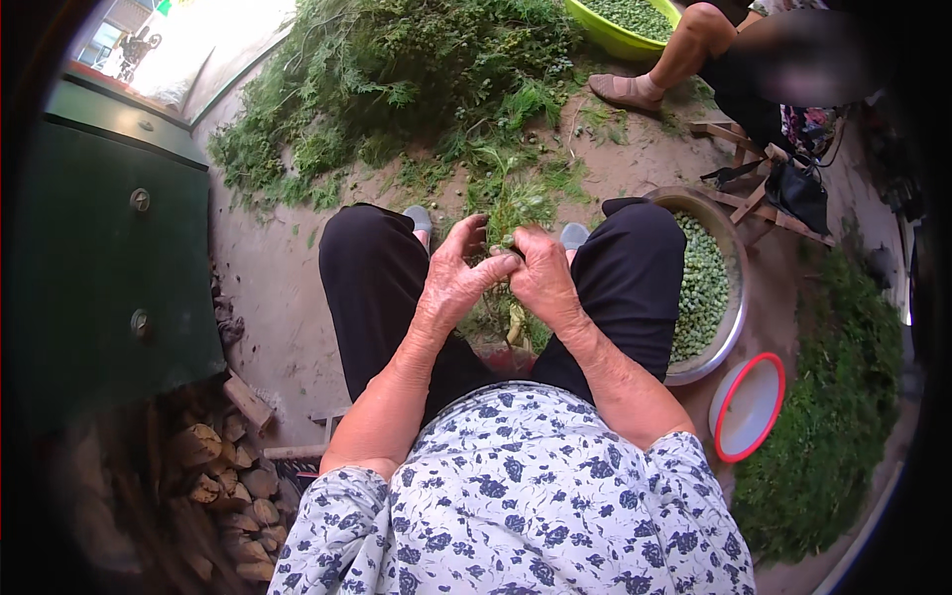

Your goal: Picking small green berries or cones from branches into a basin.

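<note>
My two hands meet between my knees at a green evergreen sprig (518,207) with feathery leaves. My right hand (545,280) is closed on it, fingers curled and thumb pressed in. The left hand (456,276) is cupped beside the sprig, its fingers bent and apart from the thumb. That thumb reaches across to touch the right hand's fingers. The palms and whatever lies in them are hidden. Below the hands, a pale stem (516,324) and more greenery show between my legs.
A wide metal basin (735,327) of small green cones stands by my right knee, near a red-rimmed bowl (775,416). Cut branches (397,79) heap ahead; more greenery (823,426) lies right. A person's leg (684,45) is beside a lime-green basin (605,38). Left are a dark cabinet (119,248) and firewood (233,476).
</note>
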Demonstrator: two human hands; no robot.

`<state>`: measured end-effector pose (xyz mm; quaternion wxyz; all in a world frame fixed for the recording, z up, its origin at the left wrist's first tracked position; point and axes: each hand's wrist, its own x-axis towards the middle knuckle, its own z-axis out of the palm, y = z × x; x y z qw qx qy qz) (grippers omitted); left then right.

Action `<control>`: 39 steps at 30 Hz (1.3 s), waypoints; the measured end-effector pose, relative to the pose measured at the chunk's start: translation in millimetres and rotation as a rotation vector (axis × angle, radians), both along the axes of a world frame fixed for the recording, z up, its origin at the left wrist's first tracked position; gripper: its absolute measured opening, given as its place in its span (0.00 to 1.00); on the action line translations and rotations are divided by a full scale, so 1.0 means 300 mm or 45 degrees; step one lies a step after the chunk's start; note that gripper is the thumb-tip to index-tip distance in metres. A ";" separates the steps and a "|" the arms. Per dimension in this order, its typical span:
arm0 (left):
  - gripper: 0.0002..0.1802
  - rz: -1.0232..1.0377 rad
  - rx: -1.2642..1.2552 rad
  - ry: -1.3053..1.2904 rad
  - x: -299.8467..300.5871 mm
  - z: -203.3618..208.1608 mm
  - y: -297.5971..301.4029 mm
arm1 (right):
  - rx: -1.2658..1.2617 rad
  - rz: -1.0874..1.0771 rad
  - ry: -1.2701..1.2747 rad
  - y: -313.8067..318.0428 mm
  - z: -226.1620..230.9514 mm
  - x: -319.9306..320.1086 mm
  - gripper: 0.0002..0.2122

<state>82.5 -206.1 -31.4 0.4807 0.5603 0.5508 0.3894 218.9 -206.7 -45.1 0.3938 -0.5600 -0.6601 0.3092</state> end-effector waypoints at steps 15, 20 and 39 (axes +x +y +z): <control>0.05 0.151 -0.329 -0.449 -0.012 -0.043 0.004 | 0.272 -0.170 -0.191 -0.032 0.026 0.028 0.09; 0.12 0.124 -0.158 -0.297 -0.012 -0.060 0.000 | 0.028 -0.092 0.192 -0.031 0.059 -0.003 0.08; 0.11 0.272 -0.346 -0.595 -0.031 -0.087 0.023 | -0.601 -0.106 1.677 0.032 0.050 0.102 0.08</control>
